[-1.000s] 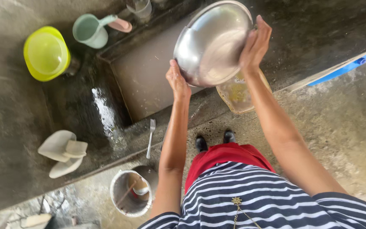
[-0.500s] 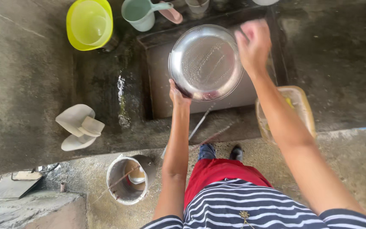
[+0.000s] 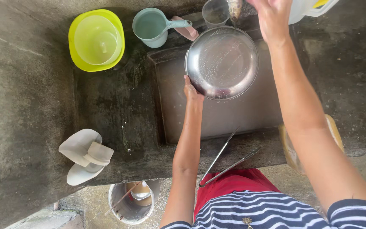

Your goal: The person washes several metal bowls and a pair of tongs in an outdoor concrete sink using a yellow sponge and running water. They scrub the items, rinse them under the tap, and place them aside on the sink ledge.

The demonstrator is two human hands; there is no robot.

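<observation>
I see the yellow bowl (image 3: 96,40) and green scoop (image 3: 151,27) parked L of the sink (image 3: 217,118). L hand (image 3: 192,90) grips the steel bowl (image 3: 221,62) by its rim, tilted over the sink, prob. to drain. R hand (image 3: 272,15) is up by the tap (image 3: 235,8), grip unclear; vs 0.5 s ago it's off the bowl.

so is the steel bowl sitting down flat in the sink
No, the left hand holds the steel bowl by its rim, tilted above the sink.
</observation>
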